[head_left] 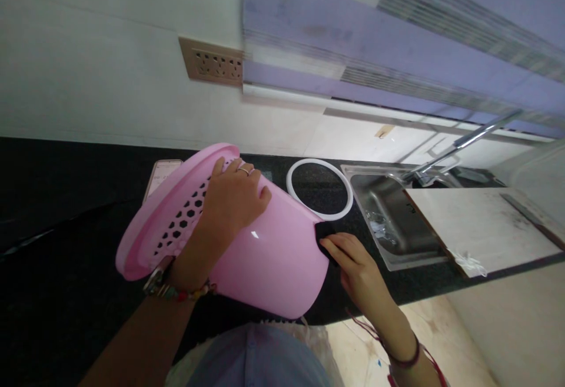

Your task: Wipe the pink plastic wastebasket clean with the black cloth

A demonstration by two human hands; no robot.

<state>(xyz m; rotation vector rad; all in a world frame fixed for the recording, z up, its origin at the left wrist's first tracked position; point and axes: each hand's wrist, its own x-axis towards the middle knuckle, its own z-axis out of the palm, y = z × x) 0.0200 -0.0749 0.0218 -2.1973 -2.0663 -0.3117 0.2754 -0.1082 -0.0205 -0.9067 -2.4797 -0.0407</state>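
Observation:
A pink plastic basket [273, 251] with a band of holes below its wide rim lies on its side on the dark counter, its rim toward the left. My left hand [233, 195] rests over its upper side near the holes, fingers bent over the surface. At the basket's other end, my right hand [353, 263] has its fingers pressed together on a small black item [325, 242] against the basket's edge. What the black item is cannot be made out. Just behind the basket, a white ring [348, 201] lies flat on the counter.
A phone [162, 176] lies behind the basket's rim. To the right are a steel sink [397, 222] with a faucet [468, 139], and a pale board [481, 228] with a knife [529, 219] on it. Wall sockets [216, 64] are above the counter.

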